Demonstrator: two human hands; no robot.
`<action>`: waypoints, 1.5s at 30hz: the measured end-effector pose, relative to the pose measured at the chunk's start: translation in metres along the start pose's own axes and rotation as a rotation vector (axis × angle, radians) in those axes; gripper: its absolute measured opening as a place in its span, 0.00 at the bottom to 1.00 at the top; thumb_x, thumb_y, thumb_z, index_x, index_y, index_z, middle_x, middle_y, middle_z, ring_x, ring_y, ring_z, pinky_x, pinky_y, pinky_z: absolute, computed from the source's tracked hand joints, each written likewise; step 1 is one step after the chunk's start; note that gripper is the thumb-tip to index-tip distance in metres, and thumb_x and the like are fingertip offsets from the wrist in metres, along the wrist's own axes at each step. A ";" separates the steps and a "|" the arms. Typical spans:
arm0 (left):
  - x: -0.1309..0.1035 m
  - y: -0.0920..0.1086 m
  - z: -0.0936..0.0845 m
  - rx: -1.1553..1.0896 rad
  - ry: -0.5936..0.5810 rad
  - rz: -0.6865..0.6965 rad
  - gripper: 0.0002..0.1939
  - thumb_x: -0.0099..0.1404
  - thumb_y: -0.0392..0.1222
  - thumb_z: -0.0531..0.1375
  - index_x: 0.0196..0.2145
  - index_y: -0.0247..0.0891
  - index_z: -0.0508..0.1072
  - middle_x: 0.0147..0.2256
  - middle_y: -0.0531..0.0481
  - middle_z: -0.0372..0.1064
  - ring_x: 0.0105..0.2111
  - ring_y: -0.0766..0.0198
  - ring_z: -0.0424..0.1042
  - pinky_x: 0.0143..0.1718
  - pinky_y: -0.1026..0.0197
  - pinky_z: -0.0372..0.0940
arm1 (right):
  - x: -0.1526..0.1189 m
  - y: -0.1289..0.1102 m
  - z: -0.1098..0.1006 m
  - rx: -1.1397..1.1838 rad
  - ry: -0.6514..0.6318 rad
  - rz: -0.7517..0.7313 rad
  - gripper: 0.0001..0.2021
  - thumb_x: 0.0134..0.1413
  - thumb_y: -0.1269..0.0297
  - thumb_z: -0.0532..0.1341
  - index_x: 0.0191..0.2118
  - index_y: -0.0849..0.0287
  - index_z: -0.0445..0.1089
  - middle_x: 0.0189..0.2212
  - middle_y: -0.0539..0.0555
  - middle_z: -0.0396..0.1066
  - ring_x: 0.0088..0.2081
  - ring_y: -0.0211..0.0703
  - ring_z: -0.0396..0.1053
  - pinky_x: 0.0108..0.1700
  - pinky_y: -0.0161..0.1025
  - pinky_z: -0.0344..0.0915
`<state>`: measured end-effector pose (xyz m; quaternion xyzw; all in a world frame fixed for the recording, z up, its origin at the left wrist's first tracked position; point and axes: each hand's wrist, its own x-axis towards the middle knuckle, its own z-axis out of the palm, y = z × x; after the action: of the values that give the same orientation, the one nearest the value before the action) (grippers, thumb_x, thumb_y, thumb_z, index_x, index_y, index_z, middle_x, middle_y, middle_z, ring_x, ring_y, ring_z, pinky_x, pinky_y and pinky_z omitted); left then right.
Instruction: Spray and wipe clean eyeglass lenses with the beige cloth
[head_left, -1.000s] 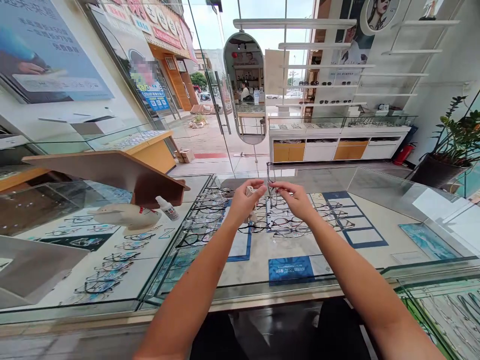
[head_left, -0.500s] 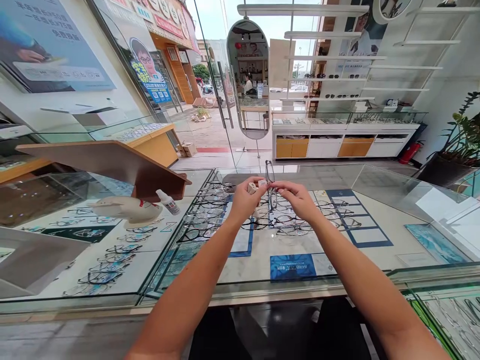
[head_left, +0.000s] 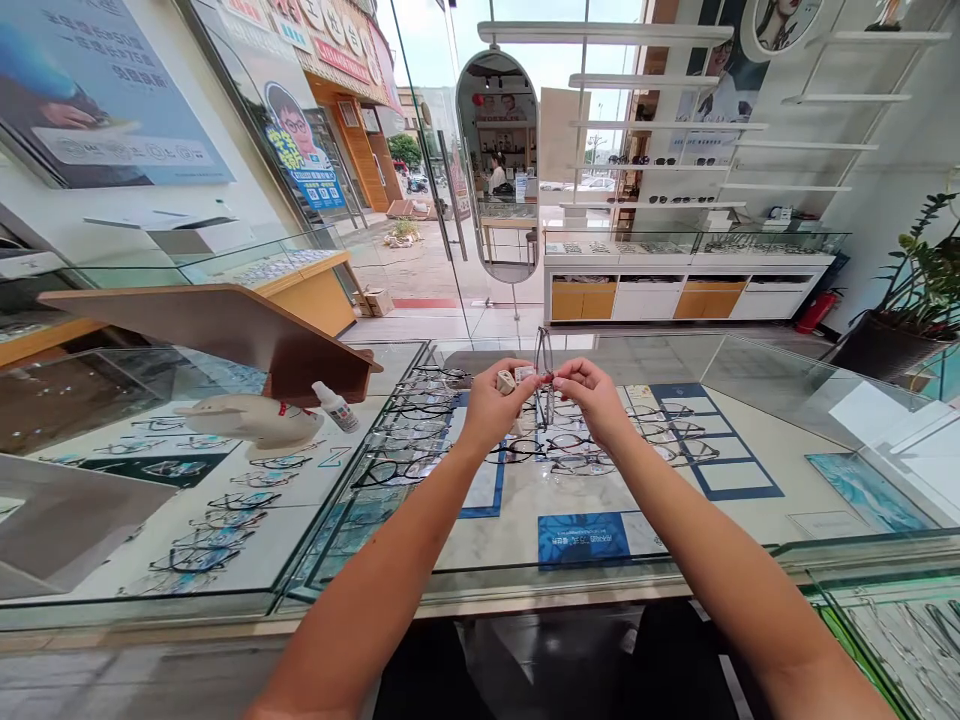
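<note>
Both my hands are raised over the glass counter (head_left: 480,550), with a pair of eyeglasses (head_left: 544,350) upright between them, seen nearly edge-on. My left hand (head_left: 491,405) is closed, its thumb and forefinger at the eyeglasses. It also grips a small beige thing (head_left: 505,381), perhaps a folded cloth, and a little white-and-pink piece (head_left: 523,373) shows by its fingers. From the other side my right hand (head_left: 594,398) pinches the eyeglasses with thumb and fingertips. Underneath lie several rows of eyeglass frames (head_left: 420,430).
A white dropper bottle (head_left: 335,406) stands left, beside a pale animal-shaped display (head_left: 251,418) and a brown wooden stand (head_left: 277,340). A blue leaflet (head_left: 585,538) lies near the front edge. Across the floor are an oval mirror (head_left: 497,170) and a white cabinet (head_left: 690,280).
The eyeglasses have turned slightly between my hands. My right fingers, stretched toward the left hand before, are now bent in a pinch and slightly farther right. The view has tilted up a little.
</note>
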<state>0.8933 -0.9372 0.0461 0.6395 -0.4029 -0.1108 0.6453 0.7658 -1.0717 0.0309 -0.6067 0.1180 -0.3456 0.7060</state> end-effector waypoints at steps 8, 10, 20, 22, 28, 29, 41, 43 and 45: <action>-0.002 0.000 0.000 0.099 -0.019 0.081 0.19 0.63 0.57 0.70 0.42 0.38 0.82 0.25 0.54 0.69 0.21 0.66 0.63 0.25 0.62 0.57 | 0.001 -0.004 -0.003 -0.004 -0.085 0.111 0.13 0.44 0.52 0.77 0.31 0.54 0.82 0.34 0.50 0.78 0.37 0.42 0.66 0.41 0.40 0.60; 0.000 -0.004 -0.003 0.124 -0.022 0.087 0.20 0.66 0.58 0.69 0.44 0.38 0.83 0.26 0.55 0.70 0.21 0.66 0.62 0.25 0.62 0.57 | 0.001 -0.009 -0.004 0.035 -0.074 0.135 0.13 0.41 0.53 0.78 0.29 0.55 0.82 0.32 0.50 0.77 0.36 0.41 0.66 0.40 0.40 0.59; 0.016 -0.012 -0.035 0.586 0.298 0.505 0.10 0.76 0.40 0.61 0.44 0.40 0.84 0.41 0.44 0.81 0.40 0.54 0.78 0.42 0.55 0.68 | 0.004 -0.029 -0.022 -0.007 -0.219 0.209 0.11 0.42 0.55 0.75 0.26 0.56 0.79 0.29 0.52 0.79 0.34 0.41 0.69 0.39 0.40 0.58; 0.016 -0.012 -0.036 0.618 0.315 0.532 0.09 0.76 0.40 0.62 0.45 0.40 0.83 0.42 0.44 0.81 0.41 0.53 0.79 0.43 0.55 0.68 | 0.002 -0.031 -0.021 -0.005 -0.264 0.239 0.12 0.43 0.54 0.76 0.27 0.56 0.79 0.31 0.53 0.81 0.36 0.42 0.71 0.41 0.40 0.60; 0.013 -0.010 -0.035 0.659 0.447 0.594 0.11 0.76 0.42 0.65 0.53 0.39 0.77 0.48 0.41 0.77 0.44 0.53 0.77 0.43 0.54 0.71 | 0.001 -0.033 -0.022 0.159 -0.263 0.248 0.16 0.47 0.50 0.80 0.33 0.53 0.80 0.46 0.56 0.87 0.50 0.48 0.78 0.50 0.40 0.68; 0.011 -0.009 -0.033 0.652 0.453 0.613 0.10 0.76 0.41 0.65 0.53 0.39 0.76 0.47 0.42 0.76 0.43 0.54 0.77 0.43 0.55 0.71 | 0.001 -0.034 -0.024 0.201 -0.256 0.244 0.16 0.48 0.50 0.81 0.33 0.53 0.79 0.48 0.56 0.87 0.52 0.48 0.79 0.52 0.41 0.69; -0.010 -0.009 0.000 0.765 -0.144 0.810 0.14 0.82 0.46 0.60 0.58 0.44 0.80 0.46 0.46 0.78 0.33 0.64 0.75 0.34 0.62 0.67 | 0.003 -0.033 -0.033 0.400 -0.289 0.186 0.14 0.57 0.50 0.78 0.37 0.52 0.78 0.56 0.59 0.84 0.58 0.54 0.80 0.64 0.50 0.73; -0.010 -0.010 -0.001 0.733 -0.125 0.777 0.13 0.82 0.48 0.60 0.56 0.44 0.81 0.44 0.47 0.78 0.33 0.64 0.75 0.36 0.61 0.67 | 0.003 -0.033 -0.032 0.408 -0.280 0.177 0.15 0.56 0.51 0.78 0.37 0.52 0.77 0.58 0.58 0.83 0.60 0.54 0.79 0.66 0.50 0.72; -0.009 -0.010 -0.002 0.698 -0.097 0.733 0.13 0.81 0.49 0.61 0.54 0.43 0.82 0.42 0.47 0.78 0.34 0.63 0.76 0.37 0.61 0.67 | 0.003 -0.034 -0.032 0.426 -0.244 0.159 0.15 0.55 0.51 0.79 0.37 0.52 0.77 0.59 0.57 0.83 0.61 0.54 0.78 0.65 0.49 0.73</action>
<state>0.8928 -0.9316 0.0339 0.6277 -0.6432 0.2347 0.3704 0.7375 -1.0997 0.0558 -0.4703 0.0037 -0.2304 0.8519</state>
